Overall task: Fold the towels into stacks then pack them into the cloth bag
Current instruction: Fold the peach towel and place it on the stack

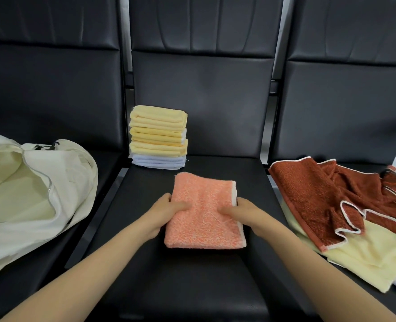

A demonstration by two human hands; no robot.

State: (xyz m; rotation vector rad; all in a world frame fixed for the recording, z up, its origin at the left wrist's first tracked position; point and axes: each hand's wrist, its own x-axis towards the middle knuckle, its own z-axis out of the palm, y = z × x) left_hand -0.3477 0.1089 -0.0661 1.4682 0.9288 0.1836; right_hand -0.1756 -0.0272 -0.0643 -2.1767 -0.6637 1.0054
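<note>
Cloth bag (pixel 30 194) at 9 o'clock, on its side w/ zip mouth gaping, only pale lining seen inside; loose towel pile (pixel 327 205) at 3. Folded orange towel (pixel 204 219) flat on mid seat (pixel 192 280), long axis 12–6, white-trim edge toward 3; yellow/white stack (pixel 158 138) just behind at 11. L hand (pixel 165 213) & R hand (pixel 247 213) gripping its side edges, thumbs on top, fingers curled round the edge.
</note>
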